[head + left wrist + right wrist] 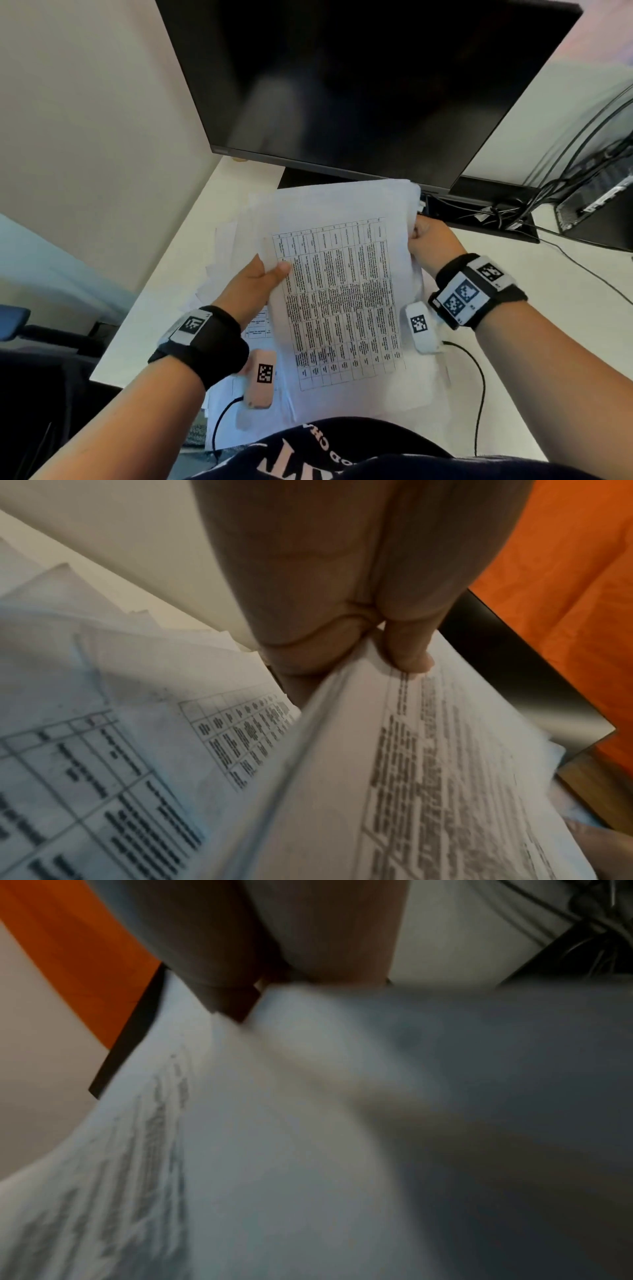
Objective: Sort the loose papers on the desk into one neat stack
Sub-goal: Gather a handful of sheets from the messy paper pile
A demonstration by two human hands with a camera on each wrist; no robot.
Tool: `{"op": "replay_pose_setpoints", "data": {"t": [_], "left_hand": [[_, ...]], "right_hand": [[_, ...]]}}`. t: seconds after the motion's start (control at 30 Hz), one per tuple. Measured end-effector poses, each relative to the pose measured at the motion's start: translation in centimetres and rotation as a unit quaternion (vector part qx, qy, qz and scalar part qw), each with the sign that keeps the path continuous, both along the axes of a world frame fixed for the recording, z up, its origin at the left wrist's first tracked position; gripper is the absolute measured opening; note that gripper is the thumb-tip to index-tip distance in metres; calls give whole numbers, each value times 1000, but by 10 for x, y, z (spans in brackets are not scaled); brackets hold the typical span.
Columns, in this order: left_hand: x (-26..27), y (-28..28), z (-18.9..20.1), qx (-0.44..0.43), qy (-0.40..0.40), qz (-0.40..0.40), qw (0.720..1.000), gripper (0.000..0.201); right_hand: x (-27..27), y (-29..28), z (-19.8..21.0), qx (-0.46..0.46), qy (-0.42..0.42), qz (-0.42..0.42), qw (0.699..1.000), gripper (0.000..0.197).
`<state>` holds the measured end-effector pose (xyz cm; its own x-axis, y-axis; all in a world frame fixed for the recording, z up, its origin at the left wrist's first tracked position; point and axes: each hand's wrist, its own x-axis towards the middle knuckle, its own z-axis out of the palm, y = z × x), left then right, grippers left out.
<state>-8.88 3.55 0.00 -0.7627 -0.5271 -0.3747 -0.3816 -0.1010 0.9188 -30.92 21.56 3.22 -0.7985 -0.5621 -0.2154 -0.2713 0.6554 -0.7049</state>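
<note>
Nearest the head camera, below a dark printed shirt, both forearms reach forward, and between them is the bundle of papers [342, 291], lifted off the desk [164, 308] and held at its two long sides. The left hand [255, 284] pinches the left side, thumb on the printed face and fingers [308, 653] curled beneath; the left wrist view shows several sheets in that pinch. The right hand [430, 240] closes on the right side near the far corner, thumb on top; its wrist view is too blurred to show the fingers beneath. The bundle's long axis runs from the desk's near edge toward the monitor [359, 85], so each hand is at a side and neither at an end; squaring it probably means tipping one short end down onto the desk. The top sheet carries a dense printed table, and the edges behind it at the far end are stepped, not flush. More loose sheets [222, 246] lie fanned on the desk under and left of the left hand, toward the desk's left edge, not yet gathered.
</note>
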Motion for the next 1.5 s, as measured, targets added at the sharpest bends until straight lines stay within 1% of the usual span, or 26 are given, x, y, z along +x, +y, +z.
{"op": "replay_pose_setpoints", "data": {"t": [0.03, 0.07, 0.13, 0.17, 0.2, 0.23, 0.27, 0.3, 0.37, 0.43, 0.53, 0.63, 0.7, 0.73, 0.8, 0.87, 0.93, 0.97, 1.03, 1.1, 1.17, 1.23, 1.33, 1.43, 1.5], "left_hand": [[-1, 1, -1, 2, 5, 11, 1000, 40], [-1, 2, 0, 4, 12, 26, 1000, 39], [0, 2, 0, 0, 24, 53, 998, 31], [0, 3, 1, -3, 27, 64, 998, 29], [0, 3, 3, -5, 32, 71, 997, 27], [0, 4, 4, -7, 36, 76, 996, 27], [0, 4, 7, -4, 39, 79, 996, 27], [0, 4, 8, 2, 44, 83, 996, 27], [-3, 2, 12, 4, 57, 85, 995, 28], [-10, 2, 16, -20, 70, 93, 993, 29], [-26, 2, 20, -74, 45, 135, 987, 25], [-34, 6, 25, -107, 11, 117, 987, 18], [-37, 13, 35, -128, 24, 121, 984, 15], [-38, 17, 43, -139, 42, 133, 980, 16], [-40, 30, 66, -162, 107, 154, 969, 22], [-41, 42, 87, -186, 169, 159, 955, 21], [-38, 54, 95, -199, 215, 154, 944, 21], [-35, 59, 94, -201, 233, 151, 940, 20], [-28, 68, 86, -206, 248, 139, 936, 18], [-25, 71, 72, -204, 237, 131, 941, 24], [-26, 69, 61, -194, 218, 122, 949, 32], [-31, 64, 53, -187, 200, 110, 955, 32], [-39, 57, 42, -171, 183, 96, 963, 23], [-41, 53, 29, -149, 162, 115, 969, 25], [-41, 53, 23, -125, 155, 134, 971, 27]], "right_hand": [[3, -2, -1, -25, -14, -6, 1000, 6], [7, -3, -2, -59, -46, -26, 997, 8], [14, -1, -6, -132, -111, -95, 980, 7], [18, 2, -6, -156, -138, -129, 969, 15], [20, 5, -9, -170, -170, -153, 958, 32], [24, 10, -11, -176, -199, -158, 951, 48], [28, 14, -11, -171, -216, -137, 951, 57], [33, 16, -11, -166, -220, -103, 956, 57], [41, 17, -9, -154, -207, -45, 965, 40], [43, 14, -8, -141, -171, -47, 974, 26], [42, 12, -5, -149, -133, -87, 976, 25], [40, 16, 5, -174, -104, -132, 970, 28], [43, 18, 20, -203, -65, -141, 967, 31], [46, 18, 28, -221, -44, -140, 964, 33], [53, 18, 43, -250, -1, -128, 960, 34], [63, 19, 54, -278, 34, -109, 954, 33], [72, 21, 58, -324, 56, -107, 938, 36], [77, 23, 56, -345, 61, -110, 930, 40], [84, 28, 46, -366, 63, -114, 921, 50], [88, 32, 34, -342, 37, -115, 932, 56], [87, 33, 25, -309, -4, -131, 942, 57], [81, 30, 19, -299, -18, -146, 943, 57], [73, 21, 18, -305, -24, -159, 939, 53], [67, 13, 10, -308, -39, -178, 934, 40], [64, 10, 1, -303, -43, -172, 937, 30]]}}
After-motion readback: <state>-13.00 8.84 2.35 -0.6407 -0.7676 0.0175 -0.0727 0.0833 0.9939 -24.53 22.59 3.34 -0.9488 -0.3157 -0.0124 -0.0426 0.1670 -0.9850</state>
